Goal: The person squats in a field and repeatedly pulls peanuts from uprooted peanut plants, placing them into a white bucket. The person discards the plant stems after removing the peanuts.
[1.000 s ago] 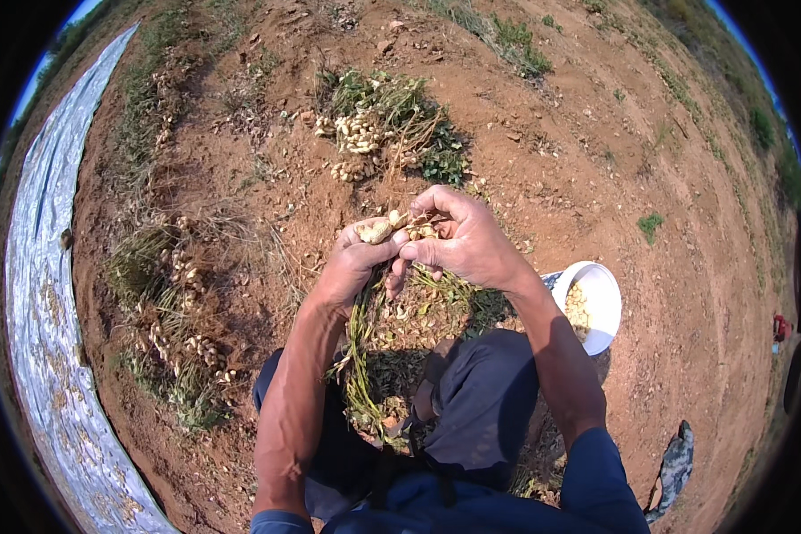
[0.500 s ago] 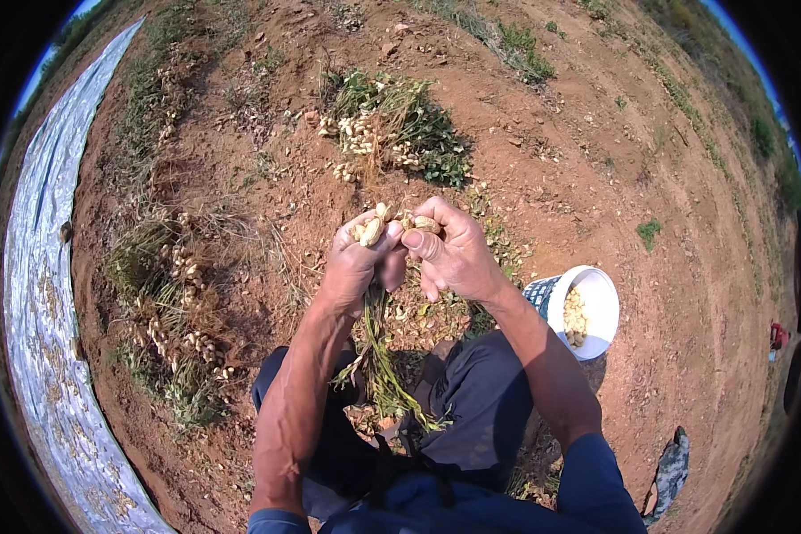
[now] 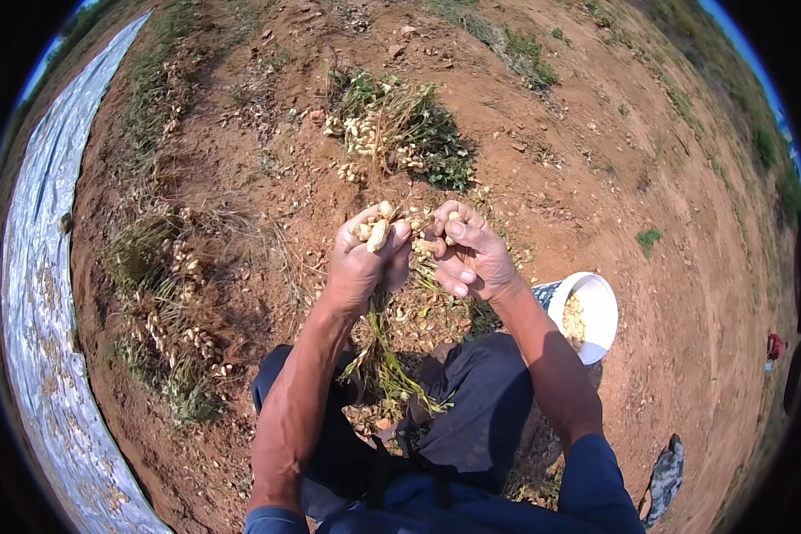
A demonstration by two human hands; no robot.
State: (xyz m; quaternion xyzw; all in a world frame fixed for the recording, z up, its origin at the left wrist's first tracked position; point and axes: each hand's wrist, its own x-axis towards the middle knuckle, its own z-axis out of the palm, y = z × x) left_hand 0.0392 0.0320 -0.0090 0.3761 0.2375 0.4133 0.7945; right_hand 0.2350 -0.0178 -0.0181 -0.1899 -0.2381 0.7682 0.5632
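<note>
My left hand grips a peanut plant by its root end, with pale peanuts bunched at the thumb. Below that fist the plant's green stems hang down between my knees. Just to the right, my right hand is closed around a few peanuts, thumb pressed against the fingers. A small gap lies between the two hands, with more peanuts showing in it. Beyond my right forearm stands a white bucket holding loose peanuts.
A heap of pulled peanut plants lies ahead on the reddish soil. More plants with pods are spread to the left. A long silvery sheet runs along the far left. A camouflage-patterned cloth item lies at lower right.
My right hand has pulled away to the right from my left hand, now with peanuts in its fingers. The left hand keeps its hold on the plant.
</note>
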